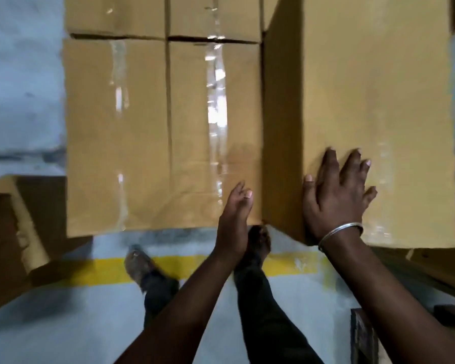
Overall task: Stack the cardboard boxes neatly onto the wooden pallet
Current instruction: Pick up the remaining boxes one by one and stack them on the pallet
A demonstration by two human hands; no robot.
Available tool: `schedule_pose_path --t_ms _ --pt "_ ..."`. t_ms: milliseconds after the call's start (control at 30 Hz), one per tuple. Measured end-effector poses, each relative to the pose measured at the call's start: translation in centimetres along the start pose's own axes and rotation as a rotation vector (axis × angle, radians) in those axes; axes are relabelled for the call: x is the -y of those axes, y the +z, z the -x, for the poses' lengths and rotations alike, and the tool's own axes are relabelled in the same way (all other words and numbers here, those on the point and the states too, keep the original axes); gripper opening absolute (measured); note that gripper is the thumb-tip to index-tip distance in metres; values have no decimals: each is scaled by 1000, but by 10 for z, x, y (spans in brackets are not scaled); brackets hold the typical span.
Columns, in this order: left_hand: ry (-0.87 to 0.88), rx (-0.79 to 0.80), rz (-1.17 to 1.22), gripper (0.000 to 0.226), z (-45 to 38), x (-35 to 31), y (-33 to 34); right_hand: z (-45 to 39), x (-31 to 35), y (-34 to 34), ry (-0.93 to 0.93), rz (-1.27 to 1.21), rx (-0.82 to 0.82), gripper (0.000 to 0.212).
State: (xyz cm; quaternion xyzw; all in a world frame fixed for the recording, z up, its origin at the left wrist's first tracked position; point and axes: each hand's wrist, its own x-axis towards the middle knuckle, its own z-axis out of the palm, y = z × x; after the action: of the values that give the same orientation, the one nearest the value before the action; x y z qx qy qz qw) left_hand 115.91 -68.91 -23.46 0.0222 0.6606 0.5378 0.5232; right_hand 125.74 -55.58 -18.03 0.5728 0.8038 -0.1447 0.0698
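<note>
1. Nearest the camera, two bare forearms reach forward over a pale grey floor (63, 324); below them the person's dark trouser legs and two feet (138, 264) stand on and beside a yellow floor stripe (111, 269).
2. At the lower right edge a dark flat object (363, 334) lies on the floor, too blurred to identify.
3. The left hand (234, 222) is held edge-on with fingers straight and together, grasping nothing, at the near left corner of the raised box; whether it touches the cardboard cannot be told.
4. The right hand (336, 190), a metal bangle (339, 232) on its wrist, lies flat with fingers spread on the top of the raised box (373, 88), pressing rather than gripping.
5. That raised box stands higher than its neighbours, its shaded left wall rising beside the lower taped boxes (163, 132), whose tops show glossy strips of clear tape (216, 101).
6. To the left, a darker brown carton (8, 232) sits low beside the stack, apart from both hands.
7. Beneath the raised box on the right, a wooden edge (431, 261) shows, possibly the pallet, though it is blurred.
8. Farther back, more boxes (116, 14) continue the row behind a dark seam.
</note>
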Motion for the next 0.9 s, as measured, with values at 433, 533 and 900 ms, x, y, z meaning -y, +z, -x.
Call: schedule_pose_path --t_ms 433,533,900 --pt "111 -856 -233 47 106 33 -464 182 359 182 -651 -176 670 74" --pt "300 -992 -553 28 145 23 -530 224 423 205 -717 -277 755 59" --pt "-449 -1542 -118 128 193 57 -619 241 657 241 -903 -127 663 117"
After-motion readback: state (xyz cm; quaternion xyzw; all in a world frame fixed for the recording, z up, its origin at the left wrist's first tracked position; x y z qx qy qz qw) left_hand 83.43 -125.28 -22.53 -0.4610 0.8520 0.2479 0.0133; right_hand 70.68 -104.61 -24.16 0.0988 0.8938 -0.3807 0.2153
